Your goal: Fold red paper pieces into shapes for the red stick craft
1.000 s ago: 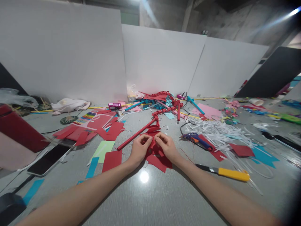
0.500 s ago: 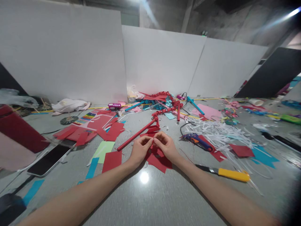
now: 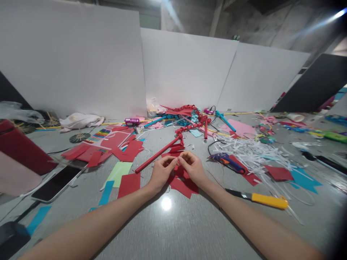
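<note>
My left hand [image 3: 163,171] and my right hand [image 3: 192,168] meet fingertip to fingertip in the middle of the table. Both are closed in a pinch on a small piece of red paper, mostly hidden by the fingers. Under and just in front of them lie flat red paper sheets [image 3: 185,187] with cut edges. A rolled red paper tube [image 3: 155,155] slants from beside my left hand up to a folded red paper chain [image 3: 189,126]. To the right of my right hand lies a blue hot glue gun [image 3: 227,161]; a yellow-handled utility knife [image 3: 268,200] is by my right forearm.
On the left are a phone [image 3: 59,182], a light green paper [image 3: 118,174], red sheets [image 3: 130,151] and a red cylinder [image 3: 24,148]. White paper shreds [image 3: 252,153] and blue paper [image 3: 305,178] spread on the right. White panels [image 3: 187,68] stand behind the table.
My pinched fingertips have shifted very slightly, the right ones a touch to the right. Everything on the table stays in place.
</note>
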Action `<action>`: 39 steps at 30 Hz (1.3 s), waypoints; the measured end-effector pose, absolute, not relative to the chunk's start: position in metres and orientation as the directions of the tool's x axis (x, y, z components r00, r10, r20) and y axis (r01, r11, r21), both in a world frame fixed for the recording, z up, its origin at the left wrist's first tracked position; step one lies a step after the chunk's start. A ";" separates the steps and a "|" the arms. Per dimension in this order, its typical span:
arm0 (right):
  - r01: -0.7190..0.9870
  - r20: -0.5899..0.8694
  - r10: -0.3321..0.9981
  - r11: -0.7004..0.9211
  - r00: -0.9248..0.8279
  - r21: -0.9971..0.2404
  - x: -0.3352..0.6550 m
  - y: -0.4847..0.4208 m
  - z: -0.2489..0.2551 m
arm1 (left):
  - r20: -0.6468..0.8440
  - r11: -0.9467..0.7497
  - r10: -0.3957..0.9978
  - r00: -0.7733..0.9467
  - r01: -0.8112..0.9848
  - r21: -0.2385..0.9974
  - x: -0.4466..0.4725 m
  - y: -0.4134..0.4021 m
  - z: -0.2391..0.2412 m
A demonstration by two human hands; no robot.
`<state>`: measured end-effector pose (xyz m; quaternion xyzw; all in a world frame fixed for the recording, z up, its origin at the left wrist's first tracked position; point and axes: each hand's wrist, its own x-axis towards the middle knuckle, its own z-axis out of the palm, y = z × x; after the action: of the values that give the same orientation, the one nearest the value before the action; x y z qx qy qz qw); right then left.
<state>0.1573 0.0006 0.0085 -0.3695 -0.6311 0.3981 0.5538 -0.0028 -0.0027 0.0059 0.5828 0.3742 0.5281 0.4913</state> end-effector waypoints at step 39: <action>0.027 0.396 0.908 0.396 0.140 -0.918 0.166 0.012 -0.004 | 0.183 -0.173 0.983 0.026 -0.231 0.957 0.000 -0.004 0.004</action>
<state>0.1658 0.0119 -0.0043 -0.4222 -0.5534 0.3519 0.6258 -0.0004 -0.0044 0.0043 0.4938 0.3804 0.5852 0.5186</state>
